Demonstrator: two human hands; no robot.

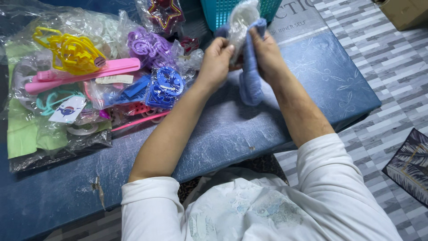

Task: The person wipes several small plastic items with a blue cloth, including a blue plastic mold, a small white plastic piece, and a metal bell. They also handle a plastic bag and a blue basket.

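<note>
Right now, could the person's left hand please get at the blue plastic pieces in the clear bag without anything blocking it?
Probably yes. The blue plastic pieces lie just beside the left hand with nothing between, but that hand is gripping a clear wrapped item and would have to let go first.

bagged plastic toys (89,71), teal basket (218,11), perhaps cardboard box (405,11)

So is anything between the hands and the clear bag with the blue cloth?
Nothing visible. The left hand and right hand both grip the clear bag and blue cloth directly, above the blue table.
</note>
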